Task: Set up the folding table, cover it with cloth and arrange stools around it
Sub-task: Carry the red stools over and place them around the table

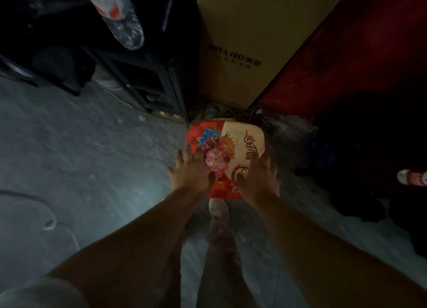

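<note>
A stool (227, 141) with a red and cream seat printed with flowers and script stands on the grey floor straight ahead. Both my arms reach down to it. My left hand (189, 171) lies over the seat's left near edge with its fingers spread and straight. Spread the same way, my right hand (258, 176) covers the right near edge. Whether the palms touch the seat I cannot tell. No table or cloth is in view.
A tall cardboard box (242, 46) stands behind the stool, a red panel (346, 60) to its right, a dark metal rack (147, 86) to its left. Plastic bottles (120, 14) show at top left and far right. A cord (46, 215) lies on the floor. My foot (218, 209) is below the stool.
</note>
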Action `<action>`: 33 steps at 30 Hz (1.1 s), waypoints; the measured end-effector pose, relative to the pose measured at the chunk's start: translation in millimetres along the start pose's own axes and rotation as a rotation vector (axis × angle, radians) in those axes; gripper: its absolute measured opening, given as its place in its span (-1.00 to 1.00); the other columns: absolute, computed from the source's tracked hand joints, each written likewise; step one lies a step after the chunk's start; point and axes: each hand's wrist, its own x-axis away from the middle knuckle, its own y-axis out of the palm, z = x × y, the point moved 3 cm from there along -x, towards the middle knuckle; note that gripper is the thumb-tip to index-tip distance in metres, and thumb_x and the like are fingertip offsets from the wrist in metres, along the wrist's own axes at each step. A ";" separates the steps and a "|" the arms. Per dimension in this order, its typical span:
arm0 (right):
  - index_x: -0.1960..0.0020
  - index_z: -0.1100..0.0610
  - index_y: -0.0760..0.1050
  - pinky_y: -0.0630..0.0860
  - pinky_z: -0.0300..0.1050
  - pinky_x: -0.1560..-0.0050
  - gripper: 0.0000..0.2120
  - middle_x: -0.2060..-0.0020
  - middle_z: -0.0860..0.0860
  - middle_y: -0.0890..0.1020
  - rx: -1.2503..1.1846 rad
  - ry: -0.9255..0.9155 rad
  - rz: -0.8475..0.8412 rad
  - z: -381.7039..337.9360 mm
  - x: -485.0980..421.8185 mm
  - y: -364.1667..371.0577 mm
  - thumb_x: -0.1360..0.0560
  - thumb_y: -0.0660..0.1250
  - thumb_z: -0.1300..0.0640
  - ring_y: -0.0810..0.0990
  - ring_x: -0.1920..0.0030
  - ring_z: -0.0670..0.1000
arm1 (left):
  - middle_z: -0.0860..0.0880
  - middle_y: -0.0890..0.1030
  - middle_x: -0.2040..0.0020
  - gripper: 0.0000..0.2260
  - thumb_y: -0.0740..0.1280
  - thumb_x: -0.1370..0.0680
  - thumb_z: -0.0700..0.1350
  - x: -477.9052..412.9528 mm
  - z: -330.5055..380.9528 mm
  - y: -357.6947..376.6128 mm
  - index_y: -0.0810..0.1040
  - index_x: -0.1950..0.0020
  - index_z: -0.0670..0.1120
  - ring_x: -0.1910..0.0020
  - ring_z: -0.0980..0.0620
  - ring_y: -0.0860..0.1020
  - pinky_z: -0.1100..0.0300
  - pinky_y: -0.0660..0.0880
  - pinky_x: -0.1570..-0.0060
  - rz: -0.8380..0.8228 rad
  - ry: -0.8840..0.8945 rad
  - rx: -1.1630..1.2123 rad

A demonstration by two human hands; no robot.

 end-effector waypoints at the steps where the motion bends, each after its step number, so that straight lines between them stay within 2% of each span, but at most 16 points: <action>1: -0.62 0.02 -0.07 0.35 0.45 -0.35 -0.18 -0.58 0.13 0.07 -0.012 0.016 -0.012 4.4 -16.9 7.0 -0.54 0.30 -0.15 0.08 -0.55 0.29 | -0.05 -0.02 -0.66 -0.20 0.34 -0.54 0.25 -12.1 5.1 11.2 -0.03 -0.62 0.08 -0.62 -0.25 -0.02 -0.39 0.24 -0.43 0.005 -0.013 0.010; 4: -0.62 0.00 -0.14 0.29 0.51 -0.36 -0.12 -0.60 0.14 0.00 -0.039 0.056 -0.065 17.9 -58.8 26.7 -0.53 0.33 -0.18 0.00 -0.57 0.31 | -0.03 -0.11 -0.67 -0.07 0.35 -0.48 0.36 -44.1 13.8 45.5 -0.12 -0.63 0.09 -0.62 -0.27 -0.10 -0.46 0.16 -0.43 -0.010 -0.074 0.047; 6: -0.63 -0.03 -0.22 0.16 0.57 -0.39 -0.05 -0.62 0.13 -0.14 -0.047 0.078 -0.085 25.3 -79.9 35.3 -0.52 0.35 -0.21 -0.09 -0.59 0.33 | -0.02 -0.19 -0.66 0.00 0.35 -0.43 0.42 -61.1 16.5 64.7 -0.18 -0.64 0.12 -0.62 -0.26 -0.17 -0.49 0.08 -0.43 -0.030 -0.137 0.098; 10: -0.61 -0.13 -0.30 0.08 0.63 -0.33 0.04 -0.60 0.11 -0.30 -0.087 0.076 -0.076 33.0 -110.7 54.9 -0.48 0.40 -0.26 -0.18 -0.58 0.36 | -0.02 -0.27 -0.65 0.15 0.39 -0.32 0.50 -86.4 19.7 91.2 -0.28 -0.61 0.16 -0.61 -0.29 -0.18 -0.55 0.13 -0.38 -0.024 -0.222 0.190; 13: -0.60 -0.14 -0.36 0.08 0.64 -0.35 0.09 -0.60 0.12 -0.32 -0.132 0.099 -0.122 38.5 -122.0 72.2 -0.46 0.41 -0.29 -0.22 -0.58 0.37 | -0.03 -0.28 -0.65 0.23 0.47 -0.26 0.47 -98.5 23.4 101.3 -0.30 -0.61 0.15 -0.61 -0.31 -0.16 -0.57 0.20 -0.32 -0.014 -0.220 0.205; 15: -0.60 -0.11 -0.36 0.11 0.59 -0.40 0.10 -0.60 0.16 -0.29 -0.186 0.126 -0.149 42.9 -127.3 82.0 -0.46 0.44 -0.25 -0.22 -0.57 0.39 | -0.05 -0.30 -0.64 0.25 0.49 -0.25 0.46 -103.4 26.1 103.6 -0.30 -0.61 0.12 -0.60 -0.34 -0.17 -0.57 0.22 -0.31 -0.022 -0.235 0.185; 20: -0.62 -0.03 -0.27 0.17 0.40 -0.46 0.10 -0.58 0.24 -0.13 -0.304 0.119 -0.106 44.5 -133.4 95.4 -0.45 0.50 -0.07 -0.04 -0.56 0.39 | -0.08 -0.34 -0.62 0.26 0.51 -0.25 0.43 -110.1 34.2 106.1 -0.29 -0.62 0.13 -0.59 -0.37 -0.21 -0.59 0.20 -0.31 -0.035 -0.276 0.160; 24: -0.62 -0.02 -0.25 0.21 0.40 -0.46 0.11 -0.56 0.24 -0.08 -0.344 0.101 -0.076 44.3 -135.3 98.8 -0.42 0.52 0.00 0.04 -0.53 0.37 | 0.01 -0.22 -0.63 0.29 0.57 -0.14 0.43 -113.6 27.8 106.9 -0.18 -0.62 0.18 -0.59 -0.37 -0.16 -0.62 0.17 -0.29 -0.002 -0.291 0.205; 28: -0.63 -0.05 -0.31 0.14 0.40 -0.48 0.15 -0.58 0.22 -0.20 -0.339 0.084 -0.078 44.2 -137.6 98.7 -0.44 0.53 0.00 -0.06 -0.56 0.37 | -0.02 -0.19 -0.62 0.29 0.55 -0.12 0.47 -114.8 24.8 108.1 -0.14 -0.62 0.17 -0.59 -0.38 -0.10 -0.62 0.20 -0.28 0.012 -0.274 0.197; 33: -0.61 -0.10 -0.35 0.13 0.41 -0.46 0.17 -0.58 0.17 -0.30 -0.333 0.104 -0.113 39.7 -140.1 100.3 -0.42 0.53 -0.09 -0.11 -0.57 0.37 | -0.02 -0.22 -0.62 0.28 0.54 -0.11 0.48 -113.2 20.2 109.8 -0.13 -0.62 0.20 -0.58 -0.39 -0.08 -0.60 0.22 -0.28 0.036 -0.259 0.212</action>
